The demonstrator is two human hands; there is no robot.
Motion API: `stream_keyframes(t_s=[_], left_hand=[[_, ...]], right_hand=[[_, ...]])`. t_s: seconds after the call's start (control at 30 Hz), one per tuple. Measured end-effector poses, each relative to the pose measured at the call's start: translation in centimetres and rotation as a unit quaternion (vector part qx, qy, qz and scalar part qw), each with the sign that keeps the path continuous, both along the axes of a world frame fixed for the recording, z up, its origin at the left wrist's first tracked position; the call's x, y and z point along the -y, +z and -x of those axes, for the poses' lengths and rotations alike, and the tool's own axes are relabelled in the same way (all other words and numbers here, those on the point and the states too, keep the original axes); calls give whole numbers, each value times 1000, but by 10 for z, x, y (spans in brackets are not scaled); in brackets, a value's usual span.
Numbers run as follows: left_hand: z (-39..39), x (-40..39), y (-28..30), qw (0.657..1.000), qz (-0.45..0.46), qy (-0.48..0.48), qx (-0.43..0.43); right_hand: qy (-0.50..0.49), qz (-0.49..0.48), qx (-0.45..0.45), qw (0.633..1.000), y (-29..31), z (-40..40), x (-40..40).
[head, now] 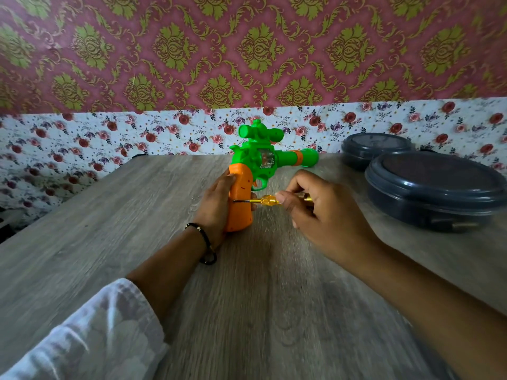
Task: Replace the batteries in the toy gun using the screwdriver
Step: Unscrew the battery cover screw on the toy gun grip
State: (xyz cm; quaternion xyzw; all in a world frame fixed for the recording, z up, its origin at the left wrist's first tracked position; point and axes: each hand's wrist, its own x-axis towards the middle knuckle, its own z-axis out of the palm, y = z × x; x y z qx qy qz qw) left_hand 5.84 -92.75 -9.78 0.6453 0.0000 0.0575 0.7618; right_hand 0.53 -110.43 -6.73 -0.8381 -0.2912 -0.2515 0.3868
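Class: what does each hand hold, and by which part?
Left hand: green-and-orange plastic toy gun, by its orange grip. Right hand: yellow-handled screwdriver, by its handle.

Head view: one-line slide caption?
Left hand steadies green-and-orange plastic toy gun; right hand drives yellow-handled screwdriver into its grip.

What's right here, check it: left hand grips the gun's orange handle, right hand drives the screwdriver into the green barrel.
Wrong target. In the head view the right hand holds the screwdriver with its tip against the orange handle, not the green barrel. The left hand grips the handle.
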Motion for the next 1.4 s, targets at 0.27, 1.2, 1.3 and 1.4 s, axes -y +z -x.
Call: stream_keyframes(t_s=[0.27, 1.2, 1.3, 1.4], left_hand=[[-2, -1, -1, 1000, -3, 3, 3], [-4, -2, -3, 1000, 4, 9, -3], [-4, -2, -3, 1000, 2, 8, 2], [-4, -2, -3, 1000, 7, 3, -6]], right_hand=[[8, 62, 63, 996, -2, 8, -5], [-25, 21, -55, 998, -3, 4, 1], [-16, 19, -16, 1000, -4, 2, 0], [2, 47, 31, 998, -4, 4, -3]])
